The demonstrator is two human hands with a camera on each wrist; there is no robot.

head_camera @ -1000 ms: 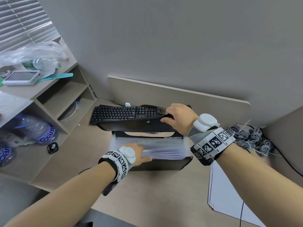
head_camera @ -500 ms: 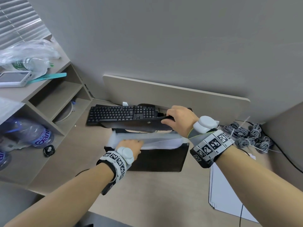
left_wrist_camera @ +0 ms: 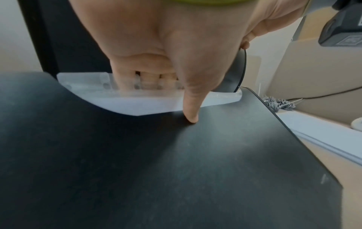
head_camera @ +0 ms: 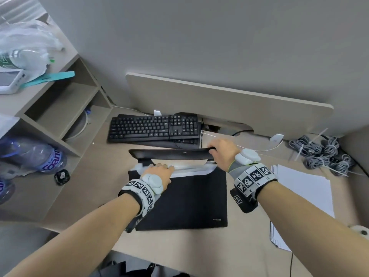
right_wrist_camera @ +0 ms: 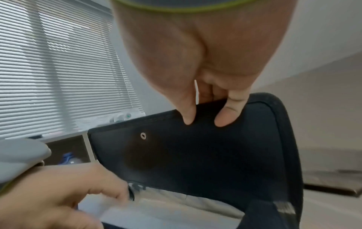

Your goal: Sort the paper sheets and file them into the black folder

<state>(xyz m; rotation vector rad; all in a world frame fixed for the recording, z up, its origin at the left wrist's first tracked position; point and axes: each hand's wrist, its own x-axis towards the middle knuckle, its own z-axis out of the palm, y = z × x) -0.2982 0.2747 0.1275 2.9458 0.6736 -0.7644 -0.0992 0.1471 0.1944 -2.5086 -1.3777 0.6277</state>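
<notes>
Folder handling, current state: the black folder (head_camera: 185, 198) lies flat on the desk (head_camera: 83, 186) just near of the keyboard (head_camera: 153, 127), with its flap (head_camera: 169, 153) raised along the far edge. The right hand (head_camera: 222, 151) pinches the flap's right end, thumb and fingertip curled over its rim. The left hand (head_camera: 157, 171) has its fingers tucked into the translucent pocket dividers (head_camera: 191, 168) at the mouth, thumb resting on the black front panel. A stack of paper sheets (head_camera: 301, 198) lies on the desk to the right of the folder, touching neither hand.

Judged properties: the flap appears thin and semi-stiff, so it should flex if held at one corner only; take hold nearer its middle for control. The dividers look soft and slick and probably close when released. Loose sheets are light and limp; grip them by a short edge and feed them in square, or corners may catch and crease.
</notes>
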